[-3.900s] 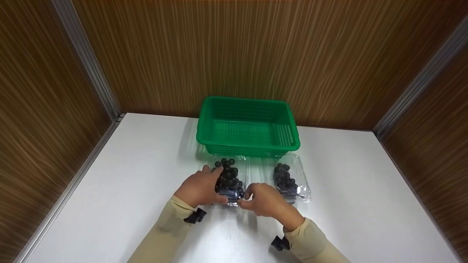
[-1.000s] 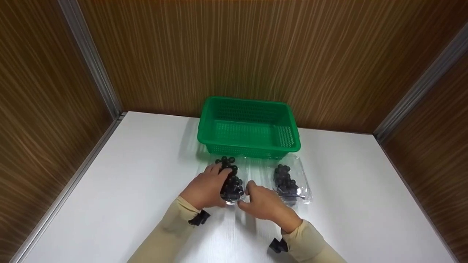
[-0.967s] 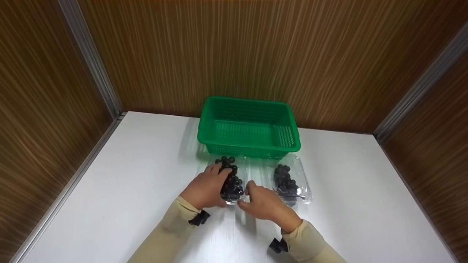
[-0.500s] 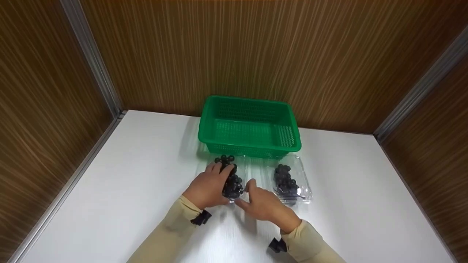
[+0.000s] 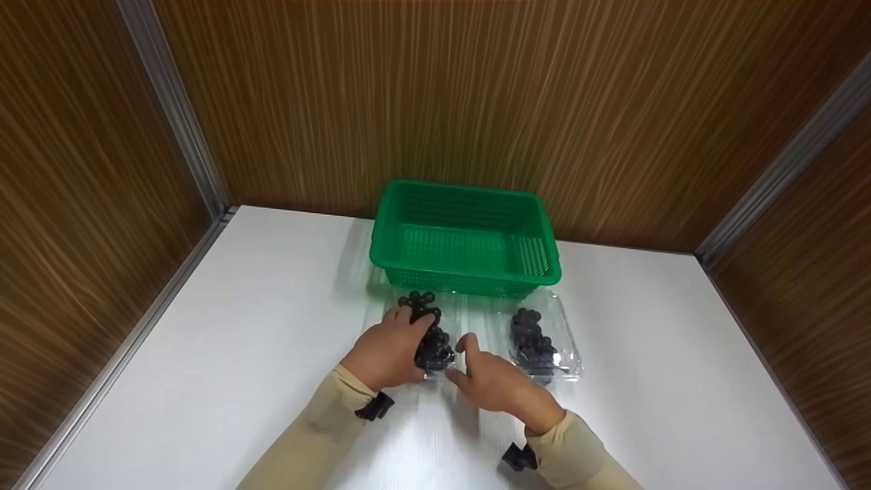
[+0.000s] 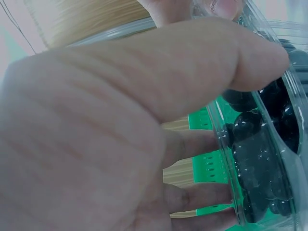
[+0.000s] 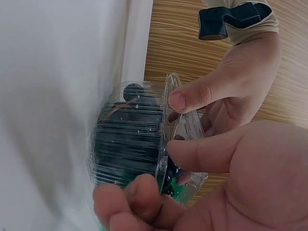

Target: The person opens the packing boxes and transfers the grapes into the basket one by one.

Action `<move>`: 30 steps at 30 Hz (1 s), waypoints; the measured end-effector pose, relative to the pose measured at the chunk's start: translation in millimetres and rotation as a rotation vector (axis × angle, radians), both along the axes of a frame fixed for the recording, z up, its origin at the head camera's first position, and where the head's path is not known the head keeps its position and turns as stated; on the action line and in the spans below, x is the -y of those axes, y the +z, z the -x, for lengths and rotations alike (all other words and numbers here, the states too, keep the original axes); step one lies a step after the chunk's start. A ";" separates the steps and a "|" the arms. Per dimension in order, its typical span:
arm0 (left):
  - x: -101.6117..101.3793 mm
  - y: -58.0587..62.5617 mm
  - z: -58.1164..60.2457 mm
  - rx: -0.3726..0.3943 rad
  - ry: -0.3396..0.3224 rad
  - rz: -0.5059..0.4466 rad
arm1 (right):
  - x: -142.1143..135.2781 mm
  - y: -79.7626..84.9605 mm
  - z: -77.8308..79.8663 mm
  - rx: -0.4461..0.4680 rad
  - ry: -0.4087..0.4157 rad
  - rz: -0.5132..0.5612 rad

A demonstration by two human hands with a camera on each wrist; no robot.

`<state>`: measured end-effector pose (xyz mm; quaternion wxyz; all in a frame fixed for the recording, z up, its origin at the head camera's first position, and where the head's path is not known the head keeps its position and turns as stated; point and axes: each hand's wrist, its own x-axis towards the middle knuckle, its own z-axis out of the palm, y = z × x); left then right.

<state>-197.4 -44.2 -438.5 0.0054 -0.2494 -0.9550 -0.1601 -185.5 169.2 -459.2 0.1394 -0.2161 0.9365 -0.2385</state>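
My left hand (image 5: 386, 348) spreads over the left clear plastic clamshell box (image 7: 129, 120). Dark grapes (image 5: 435, 348) fill it. In the left wrist view the thumb lies over the box's rim, and the other fingers reach along its far side. At the front right corner is my right hand (image 5: 495, 380), thumb near the rim and index finger raised and bent. The right wrist view shows the right thumb against the rim, with the other fingers curled by the ridged wall. To the right, a second clear clamshell box (image 5: 566, 333) holds dark grapes (image 5: 532, 337), untouched.
A green plastic basket (image 5: 469, 278) stands right behind both boxes, with nothing in it. The white tabletop (image 5: 272, 313) is bordered by wood-grain panels (image 5: 449, 95) at the back and sides. Black wrist cameras (image 5: 375, 406) sit on the cuffs.
Over the last few seconds my left hand has shifted slightly right on the box. The right index finger has lifted a little, while the right thumb stays near the corner. The second box stays put.
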 end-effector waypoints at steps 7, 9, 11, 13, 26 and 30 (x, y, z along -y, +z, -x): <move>0.5 -0.3 0.6 0.009 0.004 -0.001 | -2.0 2.2 2.8 0.028 -0.022 0.054; 0.8 -0.6 0.5 0.007 0.001 -0.003 | -1.9 1.8 3.2 0.029 -0.045 0.037; 1.0 -0.8 -0.1 0.006 -0.003 -0.006 | -1.4 1.6 3.3 0.022 -0.061 0.003; 1.2 -0.7 -0.5 0.003 -0.006 -0.009 | -0.7 1.5 3.2 0.018 -0.069 -0.035; -0.7 -0.7 -0.3 -0.019 -0.017 -0.004 | -1.6 2.2 1.2 0.010 -0.064 -0.068; -0.5 -0.5 -0.9 -0.026 -0.027 -0.024 | -0.9 1.1 1.2 0.008 -0.060 -0.045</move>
